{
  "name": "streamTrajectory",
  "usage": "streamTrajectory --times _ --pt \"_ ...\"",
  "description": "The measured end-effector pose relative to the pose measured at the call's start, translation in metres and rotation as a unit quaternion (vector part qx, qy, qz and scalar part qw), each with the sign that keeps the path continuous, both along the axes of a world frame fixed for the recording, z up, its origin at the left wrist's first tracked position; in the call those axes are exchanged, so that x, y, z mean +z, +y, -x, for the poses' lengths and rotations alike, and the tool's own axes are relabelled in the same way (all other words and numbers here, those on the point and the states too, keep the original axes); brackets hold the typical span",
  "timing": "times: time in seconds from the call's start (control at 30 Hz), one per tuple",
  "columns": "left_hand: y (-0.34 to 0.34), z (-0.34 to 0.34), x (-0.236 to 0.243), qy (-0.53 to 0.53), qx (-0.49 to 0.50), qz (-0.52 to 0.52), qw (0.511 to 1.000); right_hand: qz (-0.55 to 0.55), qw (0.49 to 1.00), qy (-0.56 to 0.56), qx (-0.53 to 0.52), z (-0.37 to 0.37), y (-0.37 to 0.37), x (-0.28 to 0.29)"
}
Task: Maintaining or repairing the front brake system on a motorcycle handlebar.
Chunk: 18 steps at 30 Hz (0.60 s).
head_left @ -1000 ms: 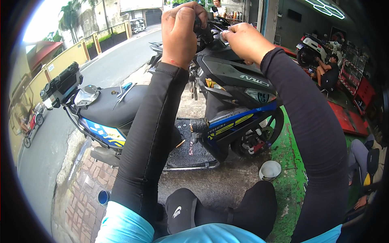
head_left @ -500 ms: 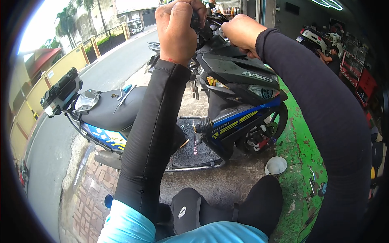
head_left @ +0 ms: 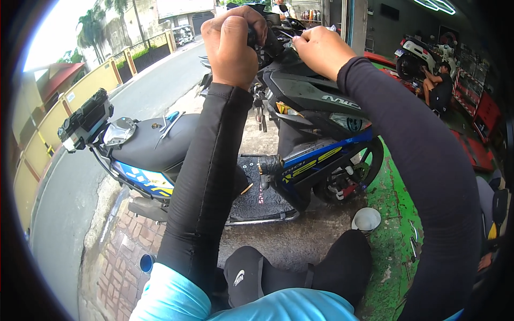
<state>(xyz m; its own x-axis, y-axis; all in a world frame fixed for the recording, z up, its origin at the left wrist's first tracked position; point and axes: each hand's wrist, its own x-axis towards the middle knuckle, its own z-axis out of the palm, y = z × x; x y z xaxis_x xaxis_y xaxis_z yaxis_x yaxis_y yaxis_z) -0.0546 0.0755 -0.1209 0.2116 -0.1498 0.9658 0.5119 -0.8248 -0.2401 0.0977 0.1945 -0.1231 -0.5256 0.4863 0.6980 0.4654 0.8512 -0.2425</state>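
A black scooter (head_left: 316,88) with blue and yellow panels stands across in front of me, its front end to the right. Up at its handlebar, my left hand (head_left: 233,47) is closed in a fist around the dark handlebar grip, with the knuckles toward me. To the right of it, my right hand (head_left: 321,49) is closed in a pinch beside the handlebar's front side. What its fingertips hold is too small to make out. On the black seat (head_left: 150,140) lie hand tools (head_left: 169,127), one with a blue handle, and a small brass-coloured part.
A white bucket (head_left: 367,219) stands by the front wheel, with several tools on the green floor nearby. A blue cup (head_left: 146,262) is at lower left. Inside the shop, a person (head_left: 439,88) crouches by a white motorcycle (head_left: 416,52). The road runs along the left.
The view has shifted slightly. My right hand has turned and its fingers now sit more upright beside the handlebar. My left hand stays on the grip.
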Motion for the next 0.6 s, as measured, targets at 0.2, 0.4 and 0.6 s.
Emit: streamTrajectory --times 0.2,0.4,0.6 --pt "-0.009 -0.002 -0.001 -0.013 0.079 0.009 0.997 -0.232 0.968 -0.045 -0.081 -0.011 -0.008 -0.006" --pt "-0.011 -0.009 -0.001 -0.061 0.079 0.064 0.993 -0.218 0.969 -0.028 -0.109 -0.016 -0.035 -0.033" --pt "-0.013 -0.006 -0.002 -0.094 0.038 0.075 0.992 -0.270 0.957 -0.059 -0.083 -0.025 -0.040 -0.031"
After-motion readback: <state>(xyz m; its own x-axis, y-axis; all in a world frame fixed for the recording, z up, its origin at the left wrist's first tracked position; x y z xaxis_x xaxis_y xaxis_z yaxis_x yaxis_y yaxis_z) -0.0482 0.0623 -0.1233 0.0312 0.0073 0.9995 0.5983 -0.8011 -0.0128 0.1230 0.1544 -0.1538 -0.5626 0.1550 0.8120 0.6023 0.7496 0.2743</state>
